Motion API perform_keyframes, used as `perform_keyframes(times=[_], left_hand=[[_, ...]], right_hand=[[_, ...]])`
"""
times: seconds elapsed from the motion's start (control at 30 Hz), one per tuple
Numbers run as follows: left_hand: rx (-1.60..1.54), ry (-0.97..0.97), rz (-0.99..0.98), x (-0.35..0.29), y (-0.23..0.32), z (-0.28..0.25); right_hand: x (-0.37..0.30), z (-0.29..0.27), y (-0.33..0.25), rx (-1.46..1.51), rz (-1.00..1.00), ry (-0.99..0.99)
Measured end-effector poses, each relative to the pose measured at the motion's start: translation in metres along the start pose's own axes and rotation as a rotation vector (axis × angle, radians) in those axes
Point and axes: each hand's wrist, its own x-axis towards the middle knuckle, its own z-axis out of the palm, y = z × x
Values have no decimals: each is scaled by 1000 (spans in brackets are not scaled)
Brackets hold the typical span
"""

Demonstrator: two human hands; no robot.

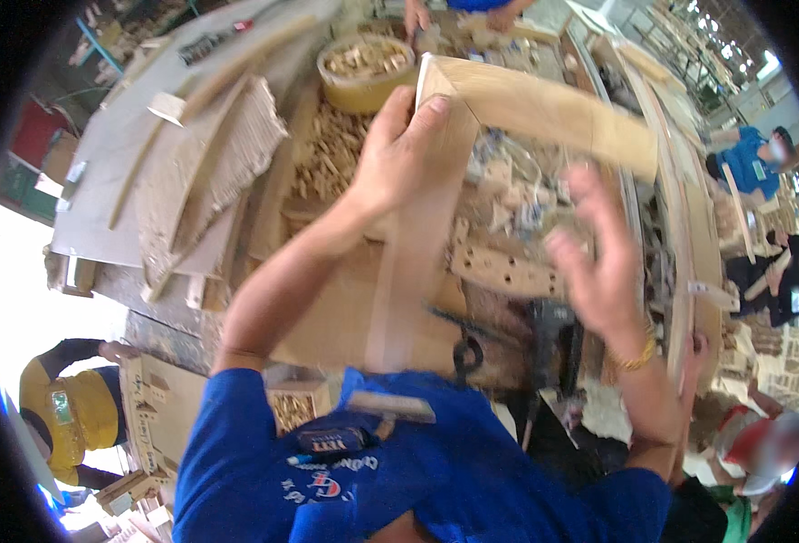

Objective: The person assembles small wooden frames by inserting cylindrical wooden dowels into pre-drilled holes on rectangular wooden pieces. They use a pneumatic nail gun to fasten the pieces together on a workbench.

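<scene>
My left hand (392, 154) is closed around the mitred corner of an L-shaped wooden frame piece (553, 113), thumb on its upper face. One leg of the frame runs off to the right; the other comes down toward my chest and is blurred. My right hand (603, 258) is off the wood, below the right leg's end, its fingers apart and smeared by motion. Between the frame's legs and beyond them, the bench holds a wooden piece with drilled holes (503, 269) and small loose bits. A black power drill (551, 330) is near my right forearm.
A yellow tub (363, 98) of wood bits stands beyond my left hand, beside a heap of small wooden pieces (327, 156). Torn cardboard (236, 149) and wooden strips lie on a grey board (91, 222) at left. Another person's hand (416, 16) shows at the far edge; co-workers stand on both sides.
</scene>
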Motion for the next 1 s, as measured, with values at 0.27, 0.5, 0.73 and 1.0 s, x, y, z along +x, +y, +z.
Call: perform_keyframes(times=[0.27,0.5,0.73,1.0], left_hand=[[-290,211,-546,2,-89,21],[570,401,-322,2,-167,-67],[938,-51,-162,44,-220,-12],[1285,-195,-184,48,-252,7]], right_hand=[[-50,59,146,-339,253,138],[-94,68,211,-349,217,-246],[-74,89,234,-285,171,-348],[-51,83,245,-164,142,-89]])
